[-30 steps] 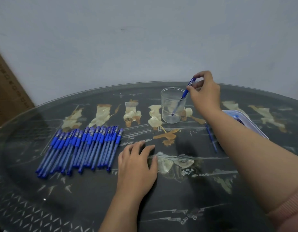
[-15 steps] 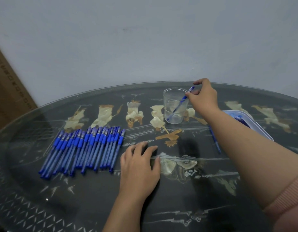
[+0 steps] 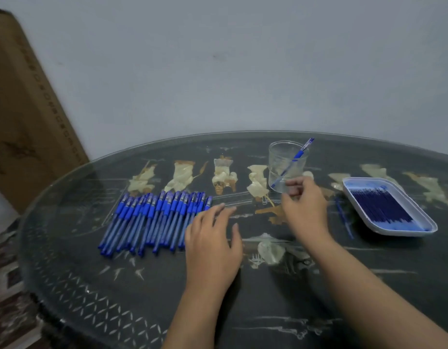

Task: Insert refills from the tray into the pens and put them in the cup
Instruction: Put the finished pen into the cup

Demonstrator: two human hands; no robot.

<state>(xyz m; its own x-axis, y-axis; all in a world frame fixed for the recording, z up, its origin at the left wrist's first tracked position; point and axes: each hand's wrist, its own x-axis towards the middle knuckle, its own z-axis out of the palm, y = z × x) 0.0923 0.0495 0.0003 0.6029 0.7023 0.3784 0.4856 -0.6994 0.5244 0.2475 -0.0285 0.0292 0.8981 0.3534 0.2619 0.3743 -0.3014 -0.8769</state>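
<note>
Just beyond the right hand (image 3: 303, 207), whose loosely curled fingers hold nothing, one pen (image 3: 299, 154) leans in the cup (image 3: 278, 159). Beside the row of pens (image 3: 152, 217) the left hand (image 3: 213, 238) lies flat, fingers apart. Right of both, the tray (image 3: 391, 229) holds many refills (image 3: 381, 210). The task looks barely begun.

One pen (image 3: 297, 156) leans in the cup (image 3: 286, 167) on the table (image 3: 142, 285). A row of pens (image 3: 155, 217) lies left of the cup and nearer; the tray (image 3: 399, 232) with refills (image 3: 381, 209) lies right of it. Between cup and tray lies one loose pen or refill (image 3: 344, 219).
</note>
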